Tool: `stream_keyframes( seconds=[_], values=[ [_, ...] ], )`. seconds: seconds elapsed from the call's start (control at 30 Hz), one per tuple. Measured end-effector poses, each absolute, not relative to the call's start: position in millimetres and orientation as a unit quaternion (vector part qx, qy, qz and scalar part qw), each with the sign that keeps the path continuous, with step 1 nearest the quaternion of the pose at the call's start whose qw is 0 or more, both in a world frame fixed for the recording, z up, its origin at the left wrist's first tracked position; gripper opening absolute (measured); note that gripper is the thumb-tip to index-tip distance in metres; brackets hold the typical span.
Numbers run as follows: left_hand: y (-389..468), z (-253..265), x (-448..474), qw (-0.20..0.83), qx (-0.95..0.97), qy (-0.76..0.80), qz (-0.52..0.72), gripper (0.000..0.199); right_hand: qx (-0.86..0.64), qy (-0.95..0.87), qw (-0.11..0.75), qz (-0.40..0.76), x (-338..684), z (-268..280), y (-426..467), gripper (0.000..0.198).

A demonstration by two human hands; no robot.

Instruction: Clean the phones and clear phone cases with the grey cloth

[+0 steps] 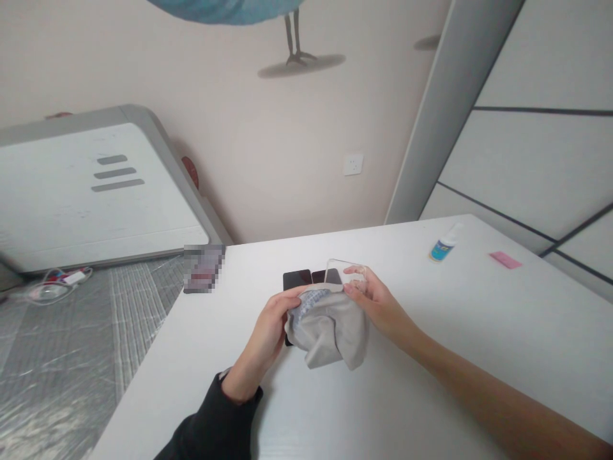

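Note:
A soft grey cloth (330, 329) with a patterned blue-grey patch hangs in folds over the table, its upper edge between my hands. My left hand (268, 329) is closed on the cloth's left side. At its upper right, my right hand (373, 297) pinches a clear, thin-edged piece that looks like a transparent phone case (334, 262), together with the cloth's edge. Just behind the cloth lies a dark, flat, glossy thing like a phone (297, 279). Another dark flat surface shows beside it, partly seen through the clear piece. The cloth hides their lower parts.
The white table (412, 396) carries a small spray bottle (443, 246) with a blue label and a pink packet (505, 259) on the right. A pixelated item (205, 268) lies at the left edge. Behind are a wall with a socket (353, 164) and a bed's end panel (71, 198).

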State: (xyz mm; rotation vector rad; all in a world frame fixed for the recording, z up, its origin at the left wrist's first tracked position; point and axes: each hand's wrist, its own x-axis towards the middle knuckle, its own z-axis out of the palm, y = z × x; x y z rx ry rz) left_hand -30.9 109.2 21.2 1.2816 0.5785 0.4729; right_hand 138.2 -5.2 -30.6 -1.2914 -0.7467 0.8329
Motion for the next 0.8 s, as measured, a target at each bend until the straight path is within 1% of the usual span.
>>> stream_keyframes(
  seconds=[0.07, 0.13, 0.2, 0.27, 0.4, 0.5, 0.57, 0.63, 0.73, 0.8],
  values=[
    [109, 20, -31, 0.718, 0.619, 0.250, 0.195, 0.030, -0.571, -0.333, 0.648, 0.377, 136, -31, -5, 0.052],
    [111, 17, -30, 0.675, 0.671, 0.253, 0.172, 0.036, -0.579, -0.339, 0.642, 0.371, 135, -32, -5, 0.051],
    [112, 14, -29, 0.623, 0.718, 0.269, 0.154, 0.036, -0.595, -0.337, 0.633, 0.362, 134, -32, -5, 0.049],
    [112, 14, -30, 0.596, 0.740, 0.275, 0.146, 0.037, -0.607, -0.324, 0.624, 0.371, 133, -32, -4, 0.047],
    [108, 22, -37, 0.643, 0.730, 0.207, 0.103, 0.039, -0.589, -0.307, 0.614, 0.426, 130, -34, -3, 0.043],
    [105, 30, -45, 0.681, 0.723, 0.120, 0.007, 0.041, -0.584, -0.320, 0.598, 0.446, 128, -34, -3, 0.042],
    [104, 32, -46, 0.677, 0.729, 0.098, -0.020, 0.039, -0.586, -0.342, 0.580, 0.452, 126, -33, -5, 0.040],
    [105, 31, -44, 0.637, 0.758, 0.134, 0.037, 0.032, -0.576, -0.377, 0.572, 0.445, 125, -32, -6, 0.037],
    [107, 27, -37, 0.524, 0.808, 0.224, 0.152, 0.021, -0.546, -0.415, 0.569, 0.454, 122, -31, -9, 0.035],
    [109, 24, -35, 0.460, 0.831, 0.256, 0.179, 0.023, -0.532, -0.420, 0.565, 0.471, 120, -31, -10, 0.038]
  ],
)
